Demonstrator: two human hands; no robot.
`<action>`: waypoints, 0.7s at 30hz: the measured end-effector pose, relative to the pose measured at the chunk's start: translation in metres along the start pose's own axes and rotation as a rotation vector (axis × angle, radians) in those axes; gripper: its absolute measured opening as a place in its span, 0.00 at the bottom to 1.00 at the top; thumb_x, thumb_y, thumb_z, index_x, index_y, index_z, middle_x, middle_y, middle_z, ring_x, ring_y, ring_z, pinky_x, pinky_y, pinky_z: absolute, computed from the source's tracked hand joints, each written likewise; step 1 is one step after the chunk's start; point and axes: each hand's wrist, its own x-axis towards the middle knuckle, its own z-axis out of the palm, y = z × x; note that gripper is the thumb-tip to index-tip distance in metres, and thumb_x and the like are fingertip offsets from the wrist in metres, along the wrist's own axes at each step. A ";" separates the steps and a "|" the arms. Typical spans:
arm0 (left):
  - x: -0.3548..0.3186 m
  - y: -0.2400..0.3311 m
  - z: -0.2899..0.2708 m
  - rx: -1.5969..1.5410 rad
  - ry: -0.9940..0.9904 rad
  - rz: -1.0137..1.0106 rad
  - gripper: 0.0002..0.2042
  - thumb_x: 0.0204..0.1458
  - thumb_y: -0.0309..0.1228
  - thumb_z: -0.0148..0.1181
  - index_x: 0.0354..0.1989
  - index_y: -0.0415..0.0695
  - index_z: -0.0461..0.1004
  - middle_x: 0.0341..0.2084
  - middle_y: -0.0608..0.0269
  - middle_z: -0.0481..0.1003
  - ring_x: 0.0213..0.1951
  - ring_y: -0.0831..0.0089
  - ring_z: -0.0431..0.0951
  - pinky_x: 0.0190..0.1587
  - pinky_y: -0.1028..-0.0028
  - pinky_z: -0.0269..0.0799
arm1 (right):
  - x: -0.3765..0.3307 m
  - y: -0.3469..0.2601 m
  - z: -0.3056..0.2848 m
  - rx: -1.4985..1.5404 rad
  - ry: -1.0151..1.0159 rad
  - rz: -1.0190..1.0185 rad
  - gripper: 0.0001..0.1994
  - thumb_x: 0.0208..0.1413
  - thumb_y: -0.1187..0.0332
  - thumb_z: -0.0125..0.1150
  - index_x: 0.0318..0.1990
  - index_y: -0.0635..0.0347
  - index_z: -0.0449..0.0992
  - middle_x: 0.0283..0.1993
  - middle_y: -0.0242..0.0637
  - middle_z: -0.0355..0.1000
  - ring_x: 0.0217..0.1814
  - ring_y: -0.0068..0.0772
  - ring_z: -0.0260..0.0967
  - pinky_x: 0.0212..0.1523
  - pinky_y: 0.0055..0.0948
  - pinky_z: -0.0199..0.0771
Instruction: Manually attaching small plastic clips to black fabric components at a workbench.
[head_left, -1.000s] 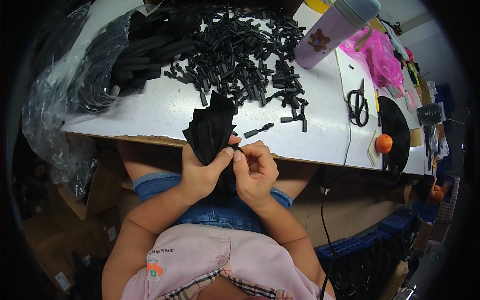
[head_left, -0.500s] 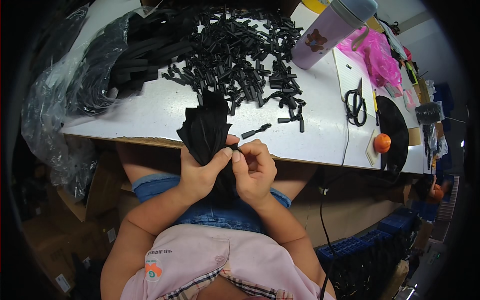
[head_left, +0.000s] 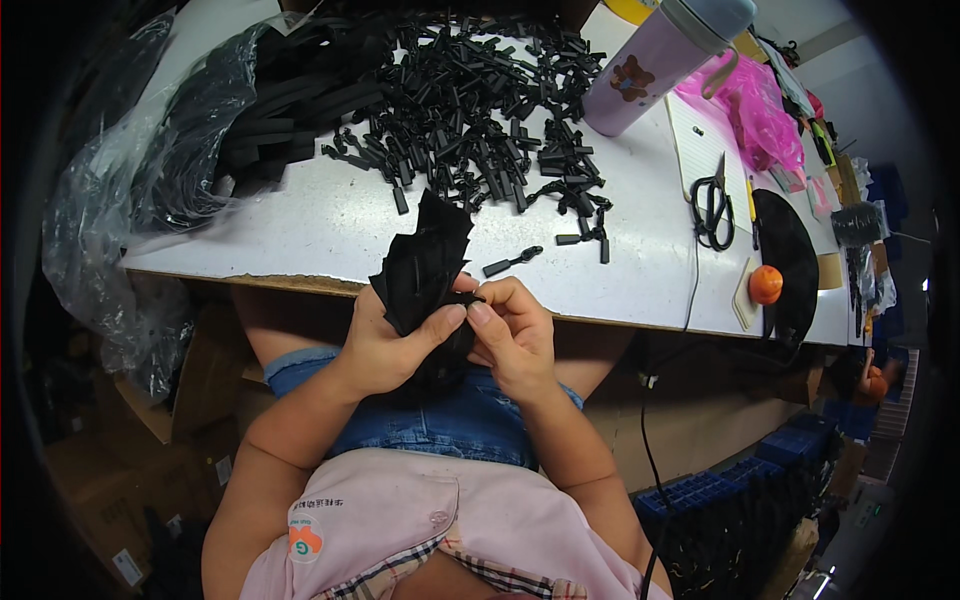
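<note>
Mid-frame, the left hand clutches a black bundle, seemingly steadying it. Alongside, the right hand pinches a dark end.

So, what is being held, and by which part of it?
A black bundle, held by the left hand below its jagged upper end. Whether the right hand grips it too cannot be told.

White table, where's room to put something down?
Left front, between the clear plastic bag and the held black bundle. Also between the purple bottle, heap of black pieces and scissors. Crowded: the heap itself, and the right side around the orange fruit.
</note>
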 end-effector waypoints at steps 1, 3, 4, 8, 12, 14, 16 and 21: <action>-0.001 -0.001 -0.002 0.015 -0.023 0.007 0.11 0.45 0.24 0.56 0.38 0.37 0.69 0.32 0.64 0.72 0.35 0.80 0.70 0.39 0.80 0.66 | 0.000 0.000 0.000 0.004 -0.013 0.009 0.07 0.54 0.67 0.50 0.33 0.60 0.64 0.22 0.23 0.59 0.18 0.08 0.50 0.17 0.09 0.51; -0.001 -0.001 -0.003 0.031 -0.045 0.014 0.10 0.45 0.25 0.57 0.37 0.37 0.70 0.31 0.64 0.72 0.34 0.80 0.71 0.38 0.80 0.66 | 0.000 0.000 0.000 0.009 -0.019 0.012 0.07 0.54 0.67 0.50 0.33 0.60 0.64 0.22 0.23 0.59 0.18 0.08 0.50 0.16 0.09 0.50; -0.001 0.000 -0.003 0.057 -0.043 0.029 0.10 0.45 0.25 0.57 0.37 0.37 0.71 0.31 0.64 0.72 0.33 0.80 0.71 0.38 0.80 0.67 | -0.001 0.000 0.000 0.013 -0.023 0.016 0.07 0.54 0.66 0.50 0.33 0.60 0.64 0.22 0.22 0.59 0.18 0.08 0.49 0.16 0.09 0.50; 0.000 -0.001 -0.003 0.135 -0.036 0.097 0.11 0.45 0.24 0.58 0.38 0.37 0.71 0.30 0.64 0.72 0.31 0.80 0.71 0.36 0.80 0.68 | -0.001 0.004 0.002 0.089 -0.017 0.020 0.07 0.53 0.67 0.50 0.33 0.61 0.63 0.22 0.23 0.59 0.19 0.08 0.50 0.18 0.09 0.51; -0.006 0.002 -0.001 -0.159 -0.040 -0.176 0.12 0.44 0.24 0.58 0.39 0.37 0.70 0.29 0.65 0.72 0.29 0.81 0.70 0.35 0.81 0.68 | 0.002 0.007 0.000 -0.364 0.063 -0.390 0.04 0.52 0.73 0.50 0.33 0.64 0.65 0.24 0.31 0.62 0.22 0.16 0.54 0.22 0.14 0.55; -0.008 0.001 -0.003 -0.179 0.009 -0.159 0.11 0.44 0.23 0.58 0.37 0.37 0.70 0.28 0.66 0.71 0.27 0.83 0.69 0.32 0.81 0.67 | 0.003 0.008 0.000 -0.544 0.046 -0.555 0.03 0.51 0.76 0.50 0.33 0.65 0.65 0.24 0.34 0.62 0.22 0.19 0.55 0.23 0.16 0.57; -0.010 -0.002 -0.002 -0.131 0.021 -0.087 0.10 0.43 0.22 0.58 0.36 0.37 0.70 0.27 0.66 0.71 0.26 0.83 0.69 0.30 0.82 0.66 | 0.004 0.009 0.000 -0.596 0.040 -0.657 0.04 0.49 0.78 0.50 0.33 0.66 0.66 0.25 0.37 0.63 0.23 0.23 0.57 0.24 0.20 0.59; -0.011 -0.012 -0.004 -0.029 -0.051 -0.055 0.09 0.41 0.22 0.59 0.33 0.38 0.70 0.25 0.68 0.71 0.25 0.84 0.68 0.28 0.83 0.64 | 0.002 0.008 0.000 -0.532 0.071 -0.633 0.05 0.48 0.79 0.51 0.34 0.66 0.67 0.26 0.35 0.64 0.24 0.19 0.58 0.24 0.17 0.59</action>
